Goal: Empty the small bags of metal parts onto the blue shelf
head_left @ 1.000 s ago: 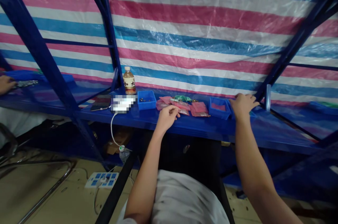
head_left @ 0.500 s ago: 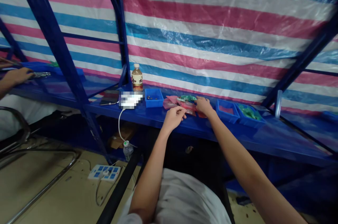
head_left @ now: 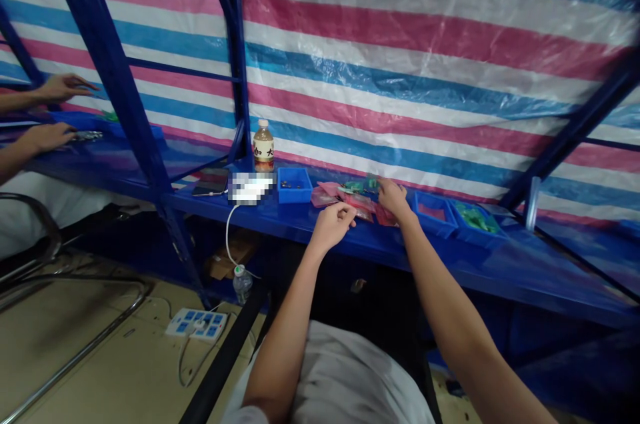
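Observation:
My left hand is at the front of the blue shelf with its fingers curled together; whatever they may hold is hidden. Just beyond it lies a pile of pink plastic bags, some with small silvery contents. My right hand is over the right side of the pile, with thumb and fingertips closed on the edge of a green plastic bag. More green plastic lies flat on top of the pink bags.
Left of the pile are a blue bin with small parts, a drink bottle and a dark phone. To the right stand bins with pink and green bags. A co-worker's hands are at far left.
My right hand has shifted slightly, and a bit of green plastic now shows at its fingertips. My left hand barely moved. One of the co-worker's hands has risen.

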`<state>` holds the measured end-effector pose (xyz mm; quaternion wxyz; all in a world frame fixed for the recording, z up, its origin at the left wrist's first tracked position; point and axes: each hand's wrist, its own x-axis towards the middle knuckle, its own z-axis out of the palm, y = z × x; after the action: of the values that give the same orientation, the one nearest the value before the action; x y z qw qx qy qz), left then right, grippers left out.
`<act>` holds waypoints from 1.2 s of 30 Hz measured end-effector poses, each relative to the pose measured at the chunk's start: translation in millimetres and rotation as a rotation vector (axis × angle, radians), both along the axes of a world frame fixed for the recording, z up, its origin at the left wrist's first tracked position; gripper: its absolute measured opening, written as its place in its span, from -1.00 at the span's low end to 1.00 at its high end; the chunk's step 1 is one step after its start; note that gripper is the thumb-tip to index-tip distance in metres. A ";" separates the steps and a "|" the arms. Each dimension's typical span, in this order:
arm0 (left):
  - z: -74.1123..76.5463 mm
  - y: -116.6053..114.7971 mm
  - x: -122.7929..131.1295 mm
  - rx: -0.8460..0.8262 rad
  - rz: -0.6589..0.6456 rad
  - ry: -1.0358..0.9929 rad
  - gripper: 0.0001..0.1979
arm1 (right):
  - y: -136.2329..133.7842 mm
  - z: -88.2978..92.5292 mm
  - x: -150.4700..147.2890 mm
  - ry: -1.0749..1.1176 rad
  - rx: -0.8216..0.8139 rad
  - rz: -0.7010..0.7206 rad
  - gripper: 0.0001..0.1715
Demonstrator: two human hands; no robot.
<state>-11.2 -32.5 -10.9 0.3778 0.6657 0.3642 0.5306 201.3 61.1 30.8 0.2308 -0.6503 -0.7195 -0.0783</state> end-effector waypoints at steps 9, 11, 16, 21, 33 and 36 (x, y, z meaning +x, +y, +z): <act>3.0 -0.1 3.6 -0.062 0.064 -0.211 -0.69 | -77.9 -0.6 -8.5 1.117 0.345 0.269 -0.53; 4.9 -0.6 5.5 -0.095 0.047 -0.268 -0.62 | -99.0 -7.5 -19.1 1.279 0.198 0.386 -0.55; 13.8 -6.5 5.8 -0.123 -0.076 -0.385 -0.53 | -124.2 -14.5 -36.4 1.390 -0.057 0.588 -0.62; 21.6 -12.5 -2.3 -0.020 -0.128 -0.353 -0.69 | -127.7 -14.8 -39.4 1.433 -0.112 0.647 -0.62; 27.2 -16.8 -1.5 0.005 -0.145 -0.289 -0.70 | -133.5 -3.6 -54.6 1.372 -0.002 0.595 -0.53; 28.5 -18.0 1.3 0.013 -0.161 -0.201 -0.70 | -133.7 -2.8 -51.7 1.254 -0.016 0.594 -0.61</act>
<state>-9.9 -50.6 17.6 0.4492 0.6387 0.2666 0.5651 149.6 -72.6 28.0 0.6099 -0.3499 -0.5982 0.3843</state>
